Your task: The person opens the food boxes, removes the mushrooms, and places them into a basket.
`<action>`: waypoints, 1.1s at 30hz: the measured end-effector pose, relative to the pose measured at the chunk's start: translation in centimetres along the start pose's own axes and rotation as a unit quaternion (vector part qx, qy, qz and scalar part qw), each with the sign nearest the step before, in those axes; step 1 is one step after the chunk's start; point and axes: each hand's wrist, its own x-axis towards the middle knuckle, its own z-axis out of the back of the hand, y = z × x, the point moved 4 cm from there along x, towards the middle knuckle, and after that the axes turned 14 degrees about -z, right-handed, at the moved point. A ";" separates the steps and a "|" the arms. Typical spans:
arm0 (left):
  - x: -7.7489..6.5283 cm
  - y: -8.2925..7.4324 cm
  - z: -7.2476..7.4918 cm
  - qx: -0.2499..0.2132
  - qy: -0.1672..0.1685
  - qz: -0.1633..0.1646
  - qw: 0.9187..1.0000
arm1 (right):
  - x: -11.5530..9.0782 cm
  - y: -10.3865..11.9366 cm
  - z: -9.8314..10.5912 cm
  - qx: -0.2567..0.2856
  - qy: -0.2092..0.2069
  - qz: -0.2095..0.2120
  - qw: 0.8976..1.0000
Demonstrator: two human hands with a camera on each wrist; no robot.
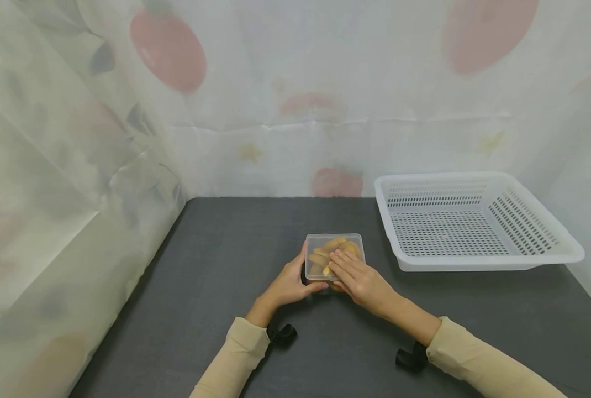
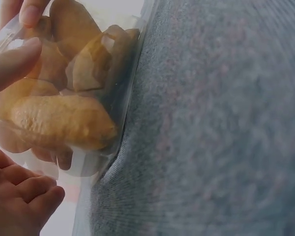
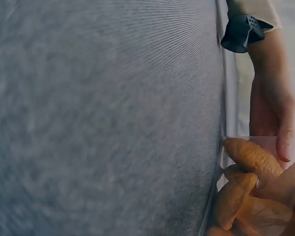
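A small clear plastic box [image 1: 334,257] sits on the dark table, filled with several tan-yellow, lumpy oblong pieces [image 2: 64,120] whose kind I cannot tell. A translucent cover seems to lie over its top. My left hand [image 1: 290,284] grips the box from the left, with fingers along the side and the thumb across the near face. Over the near right part of the top rests my right hand [image 1: 365,282], its fingers extended. In the right wrist view the left hand [image 3: 273,110] holds the box's [image 3: 265,187] far end; little of the right hand shows there.
A white perforated plastic basket [image 1: 479,262] stands on the table's back right, to the right of the box. Dark grey cloth [image 1: 216,265] covers the table. Patterned curtains [image 1: 275,83] hang behind and to the left. Black wrist mounts [image 1: 283,334] sit at both wrists.
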 end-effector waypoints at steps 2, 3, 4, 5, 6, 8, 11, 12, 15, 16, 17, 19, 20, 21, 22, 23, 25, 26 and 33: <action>0.0 0.0 0.0 0.007 0.004 -0.001 1.000 | 0.0 0.0 -0.1 -0.006 -0.003 0.005 1.000; 0.0 0.0 0.0 0.009 0.006 0.001 1.000 | 0.0 0.0 -0.1 -0.007 -0.003 0.006 1.000; -0.1 0.0 0.0 0.012 0.009 0.005 1.000 | 0.0 0.0 -0.1 -0.009 -0.003 0.008 1.000; -0.1 0.0 0.0 0.014 0.012 0.007 1.000 | 0.0 0.0 -0.1 -0.012 -0.003 0.009 1.000; -0.1 0.0 0.0 0.016 0.013 0.009 1.000 | 0.1 0.0 0.0 -0.013 -0.002 0.010 1.000; -0.1 0.0 0.0 0.020 0.016 0.013 1.000 | 0.2 0.0 0.2 -0.012 0.003 0.012 1.000; 0.0 -0.1 0.1 0.022 0.017 0.008 1.000 | 0.4 -0.3 0.5 -0.001 0.014 0.007 1.000; 0.0 -0.1 0.1 0.021 0.016 0.006 1.000 | 0.4 -0.4 0.7 0.005 0.018 0.002 1.000; -0.1 -0.2 0.1 0.010 0.010 0.006 1.000 | 0.7 -0.6 1.0 0.019 0.032 -0.012 0.999; -0.1 -0.2 0.2 0.005 0.008 0.006 1.000 | 0.8 -0.7 1.1 0.021 0.036 -0.015 0.999; -0.1 -0.2 0.2 0.000 0.006 0.009 1.000 | 0.9 -0.7 1.2 0.023 0.037 -0.016 0.999; -0.2 -0.2 0.2 -0.007 0.005 0.012 1.000 | 1.1 -0.8 1.3 0.024 0.037 -0.016 0.999; -0.2 -0.2 0.2 -0.009 0.006 0.011 1.000 | 1.2 -0.9 1.3 0.024 0.035 -0.016 0.999; -0.2 -0.2 0.2 -0.010 0.008 0.008 1.000 | 1.4 -0.9 1.3 0.022 0.031 -0.017 0.999; -0.2 -0.2 0.2 -0.013 0.010 0.006 1.000 | 1.5 -1.0 1.4 0.021 0.026 -0.017 0.999; -0.2 -0.2 0.2 -0.013 0.011 0.004 1.000 | 1.7 -1.0 1.5 0.018 0.021 -0.020 0.999; -0.2 -0.2 0.1 -0.013 0.013 0.002 1.000 | 2.1 -1.1 1.7 0.017 0.012 -0.025 0.999; -0.3 -0.1 0.1 -0.014 0.013 0.000 1.000 | 2.3 -1.1 1.8 0.017 0.007 -0.027 0.999; -0.4 0.3 0.5 -0.032 -0.007 -0.013 0.999 | 2.9 -1.2 2.5 0.024 -0.010 -0.046 0.999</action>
